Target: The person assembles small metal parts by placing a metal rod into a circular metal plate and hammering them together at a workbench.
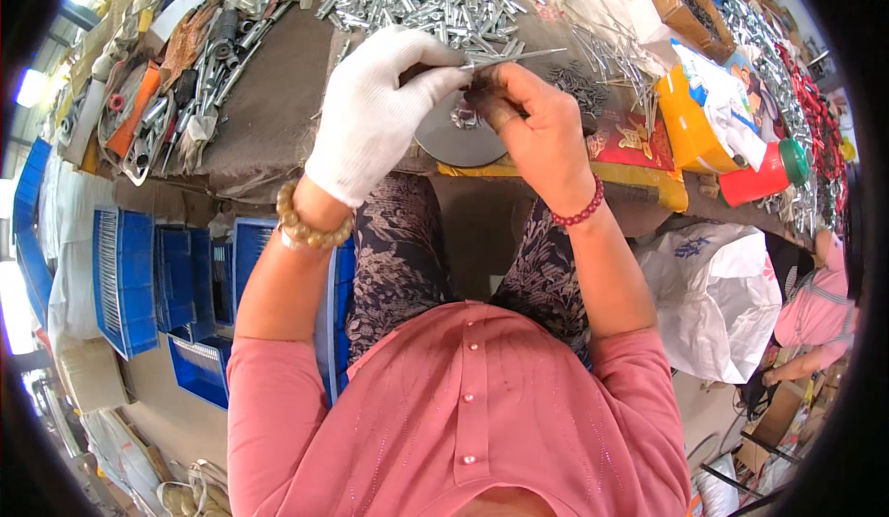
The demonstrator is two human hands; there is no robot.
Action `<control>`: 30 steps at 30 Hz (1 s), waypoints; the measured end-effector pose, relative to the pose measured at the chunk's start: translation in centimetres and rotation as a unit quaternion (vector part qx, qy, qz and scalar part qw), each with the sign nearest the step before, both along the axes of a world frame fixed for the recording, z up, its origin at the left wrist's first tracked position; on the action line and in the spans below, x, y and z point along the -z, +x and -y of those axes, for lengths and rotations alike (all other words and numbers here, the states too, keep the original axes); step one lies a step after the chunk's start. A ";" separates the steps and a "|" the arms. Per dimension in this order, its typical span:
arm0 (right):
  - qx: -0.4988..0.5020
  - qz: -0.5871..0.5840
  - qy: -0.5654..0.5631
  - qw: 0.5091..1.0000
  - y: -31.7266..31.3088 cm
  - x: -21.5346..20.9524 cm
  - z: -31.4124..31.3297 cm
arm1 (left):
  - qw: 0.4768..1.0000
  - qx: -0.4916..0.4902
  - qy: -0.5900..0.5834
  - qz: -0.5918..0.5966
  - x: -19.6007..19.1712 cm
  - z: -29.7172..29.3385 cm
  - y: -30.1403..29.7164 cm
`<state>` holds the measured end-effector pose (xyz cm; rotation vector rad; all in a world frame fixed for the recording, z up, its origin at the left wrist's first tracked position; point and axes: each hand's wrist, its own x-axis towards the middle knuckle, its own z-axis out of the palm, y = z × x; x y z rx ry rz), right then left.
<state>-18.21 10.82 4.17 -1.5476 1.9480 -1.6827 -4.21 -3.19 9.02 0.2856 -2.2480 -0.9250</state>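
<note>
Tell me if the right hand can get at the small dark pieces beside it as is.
Likely yes: the small dark pieces lie just beyond the right hand, nothing visible between, though it seems busy at the thin metal rod and may need freeing first.

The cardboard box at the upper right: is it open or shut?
Open: the top of the cardboard box is uncovered, showing small dark pieces inside.

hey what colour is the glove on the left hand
The glove is white; the head view shows it best.
</note>
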 end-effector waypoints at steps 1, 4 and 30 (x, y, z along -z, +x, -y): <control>0.005 0.009 -0.011 1.000 -0.2 0.5 0.3 | 1.000 0.005 -0.024 -0.002 0.3 0.3 -0.4; 0.017 0.021 -0.016 1.000 -0.9 1.9 1.1 | 0.999 0.009 -0.048 -0.001 1.5 1.1 -1.3; 0.088 -0.094 0.056 0.990 -1.3 2.1 0.5 | 0.999 0.014 -0.031 0.034 2.5 2.0 -2.3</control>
